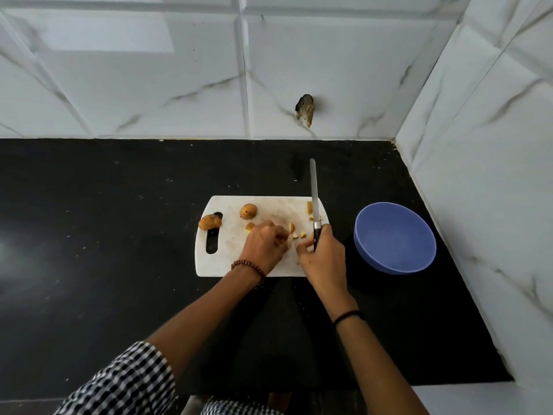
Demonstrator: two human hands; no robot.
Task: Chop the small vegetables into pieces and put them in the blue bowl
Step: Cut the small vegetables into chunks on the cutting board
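1. Head view: a white cutting board (pixel 227 247) lies on the black table (pixel 119 235), nearer the far right corner than the left edge.
2. The right hand (pixel 324 256) is wrapped round the dark handle of a knife (pixel 313 193). Its blade points away towards the tiled wall (pixel 179 70), crossing the board's far right corner, with its tip past the board's far edge.
3. The left hand (pixel 264 247) is on the middle of the board, fingers curled down among the cut pieces (pixel 291 226). Whether it pinches one of them I cannot tell.
4. More cut pieces lie just beside the blade at the board's far right corner, and one lies just left of the left hand.
5. One whole small vegetable (pixel 248 211) sits near the board's far edge. A second small vegetable (pixel 209 222) rests at the board's left edge, over the top of the handle slot.
6. The blue bowl (pixel 395 235) stands upright on the table to the right of the board, apart from it and near the right-hand wall.
7. A bead bracelet (pixel 248 266) circles the left wrist, a black band (pixel 348 317) the right wrist, and a checked sleeve (pixel 125 381) covers the left upper arm.
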